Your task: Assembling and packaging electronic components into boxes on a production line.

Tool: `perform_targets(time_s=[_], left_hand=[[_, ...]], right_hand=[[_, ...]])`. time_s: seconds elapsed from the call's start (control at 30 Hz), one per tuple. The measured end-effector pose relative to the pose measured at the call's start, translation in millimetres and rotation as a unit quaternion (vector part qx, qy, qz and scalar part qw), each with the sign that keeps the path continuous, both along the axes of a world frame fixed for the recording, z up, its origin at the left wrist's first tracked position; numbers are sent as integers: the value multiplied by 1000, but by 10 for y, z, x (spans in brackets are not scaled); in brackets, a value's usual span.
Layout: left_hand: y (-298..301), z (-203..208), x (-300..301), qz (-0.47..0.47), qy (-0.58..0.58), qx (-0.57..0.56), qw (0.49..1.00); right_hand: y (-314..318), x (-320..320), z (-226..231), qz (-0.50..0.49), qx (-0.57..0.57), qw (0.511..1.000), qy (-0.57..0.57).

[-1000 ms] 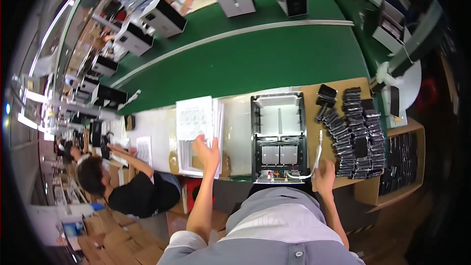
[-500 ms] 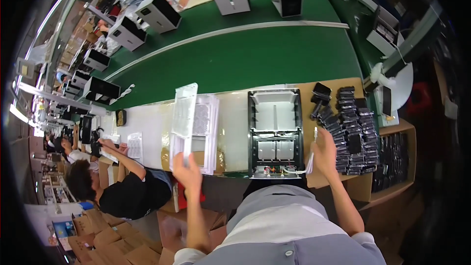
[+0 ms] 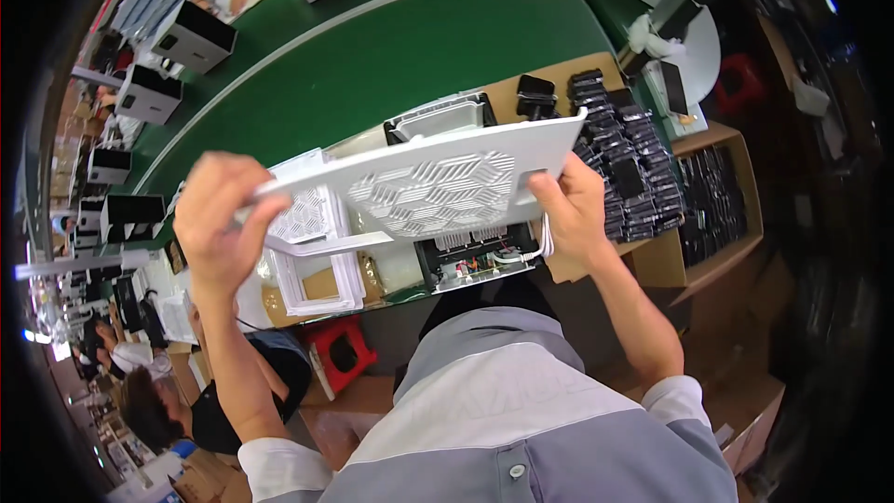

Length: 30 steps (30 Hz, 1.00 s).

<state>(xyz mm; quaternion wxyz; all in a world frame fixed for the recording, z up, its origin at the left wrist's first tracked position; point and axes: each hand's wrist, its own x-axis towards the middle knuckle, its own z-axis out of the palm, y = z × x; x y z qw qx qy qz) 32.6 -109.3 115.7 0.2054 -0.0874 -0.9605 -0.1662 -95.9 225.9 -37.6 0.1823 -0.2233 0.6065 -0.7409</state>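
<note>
A white plastic panel (image 3: 438, 188) with a raised hexagon-pattern grille is held up and tilted between my two hands. My left hand (image 3: 223, 219) is closed on its left end, fingers over the edge. On the other end, near a small square opening, my right hand (image 3: 573, 205) grips with the thumb in front. A white cable (image 3: 547, 240) runs from under my right hand down to the open black-framed appliance body (image 3: 480, 265). Most of that body is hidden behind the panel; its wiring shows at the near end. Whether my fingers still hold the cable's end is hidden.
Stacked white frames (image 3: 349, 293) lie left of the body. Many black wrapped adapters (image 3: 629, 172) are piled on cardboard at right, beside a carton (image 3: 745, 214) of more. The green conveyor (image 3: 400, 56) carries finished units. A red stool (image 3: 340, 354) and a co-worker (image 3: 233, 410) are at left.
My left hand has lifted the white panel and swung it rightward over the body. My right hand now grips its other end. The head view has shifted and tilted.
</note>
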Motion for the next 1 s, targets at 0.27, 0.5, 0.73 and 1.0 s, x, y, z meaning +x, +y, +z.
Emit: perform_targets(time_s=[0.27, 0.5, 0.73, 1.0], left_hand=[[-13, -1629, -588, 170, -137, 273, 937], [131, -2444, -1006, 46, -88, 187, 977], [-96, -2872, -1380, 2, -6, 56, 998], [-179, -2993, -1554, 42, -150, 35, 987]], right_hand=[[274, 1078, -570, -370, 2, 892, -258], [370, 1934, -1326, -279, 156, 896, -309], [5, 1861, -1570, -195, 178, 899, -349], [-137, 1660, -1355, -114, 267, 873, -391]])
